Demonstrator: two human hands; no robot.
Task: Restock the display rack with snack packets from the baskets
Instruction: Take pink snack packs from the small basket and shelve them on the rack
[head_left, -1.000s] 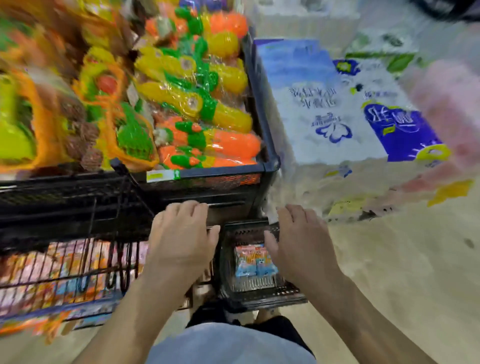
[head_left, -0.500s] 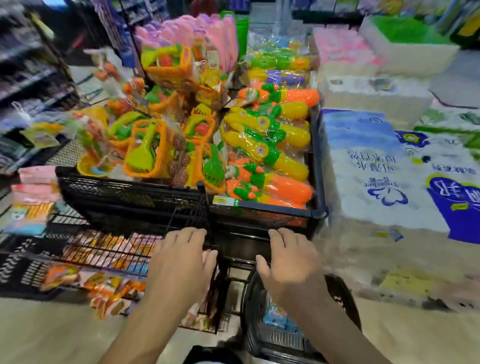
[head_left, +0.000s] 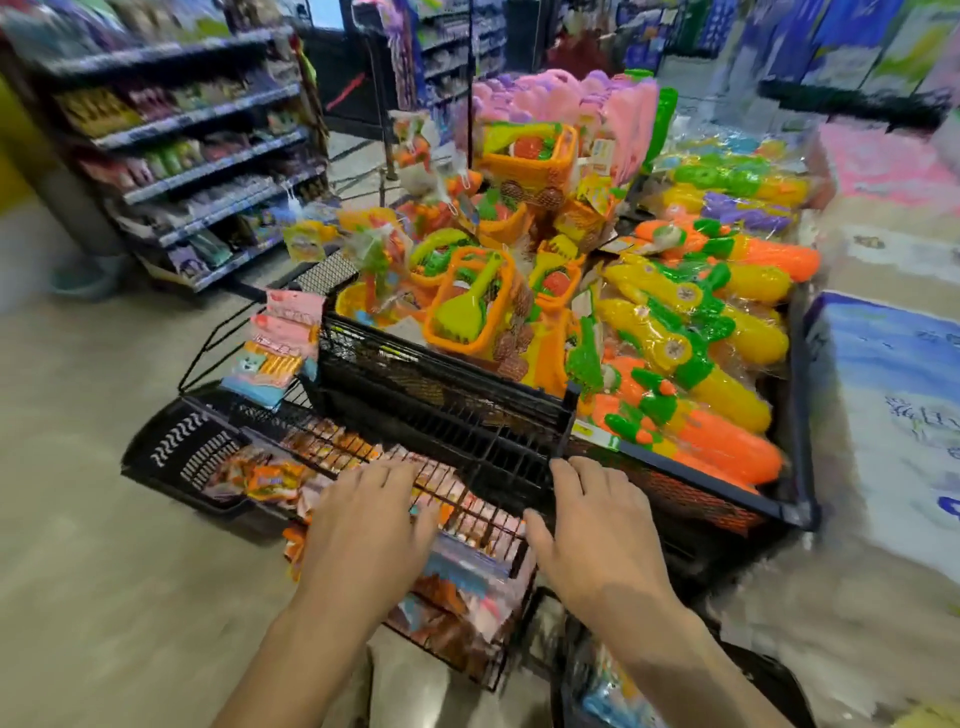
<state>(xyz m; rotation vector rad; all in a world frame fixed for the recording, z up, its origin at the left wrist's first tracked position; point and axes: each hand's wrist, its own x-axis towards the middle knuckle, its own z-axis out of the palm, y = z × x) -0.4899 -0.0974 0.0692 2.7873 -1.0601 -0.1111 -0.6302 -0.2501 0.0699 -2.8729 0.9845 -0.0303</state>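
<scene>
A black wire display rack (head_left: 488, 457) stands low in front of me, with snack packets (head_left: 457, 608) in its lower tier and pink and blue packets (head_left: 280, 348) hanging at its left end. My left hand (head_left: 369, 540) hovers flat over the rack's wire top, fingers straight and empty. My right hand (head_left: 597, 540) is spread beside it, fingers near the rack's right post, holding nothing. A black basket (head_left: 176, 457) with orange snack packets (head_left: 260, 478) sits on the floor to the left. A second black basket (head_left: 769, 675) with blue packets (head_left: 602, 696) lies under my right forearm.
A black mesh bin (head_left: 795, 499) behind the rack holds bagged toy water guns (head_left: 691, 353) and orange sand-toy sets (head_left: 472, 306). Large tissue packs (head_left: 893, 395) are stacked at the right. Stocked shelves (head_left: 197, 161) stand at the far left across bare floor (head_left: 93, 545).
The view has tilted up and swung left, bringing the left basket and far shelves into sight. Both hands stay empty and spread, now over the wire rack instead of over the right basket.
</scene>
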